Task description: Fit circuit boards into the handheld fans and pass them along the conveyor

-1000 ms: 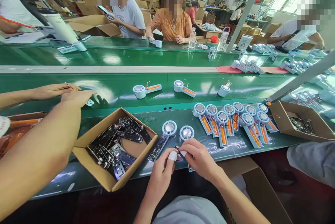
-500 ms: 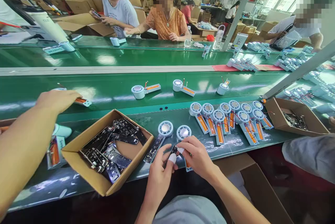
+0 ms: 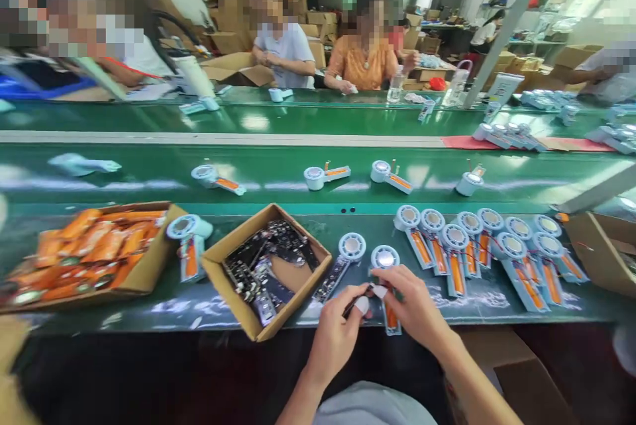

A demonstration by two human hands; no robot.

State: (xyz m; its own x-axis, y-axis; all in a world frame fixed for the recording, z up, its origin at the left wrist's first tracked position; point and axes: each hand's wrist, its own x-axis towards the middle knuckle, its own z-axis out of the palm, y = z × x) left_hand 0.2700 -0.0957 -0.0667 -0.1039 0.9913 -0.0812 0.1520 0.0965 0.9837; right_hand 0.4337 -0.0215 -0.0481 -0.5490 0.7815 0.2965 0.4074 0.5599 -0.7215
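My left hand point(image 3: 340, 326) is closed on a small black circuit board point(image 3: 352, 306), which its fingers mostly cover. Pinched at the upper end of that board is my right hand point(image 3: 410, 302), and the two hands meet there. White covers sit on fingertips of both hands. Just beyond and partly beneath my right hand lies a light-blue handheld fan point(image 3: 385, 257) with an orange strip in its handle. Left of it rests another fan point(image 3: 352, 247) with a dark circuit board along its handle. A cardboard box point(image 3: 218, 274) of black circuit boards stands left of my hands.
Several open fans point(image 3: 456, 237) lie in a cluster to the right, before another cardboard box point(image 3: 601, 246). At left are a box point(image 3: 161, 253) of orange-wrapped parts and a fan point(image 3: 190, 226). More fans lie on the green belt point(image 3: 273, 160). Co-workers point(image 3: 365, 61) sit opposite.
My view has swung left, so the bench appears shifted right. Another person's arm that reached over the left side has withdrawn, uncovering the box of orange parts. My hands still hold the board.
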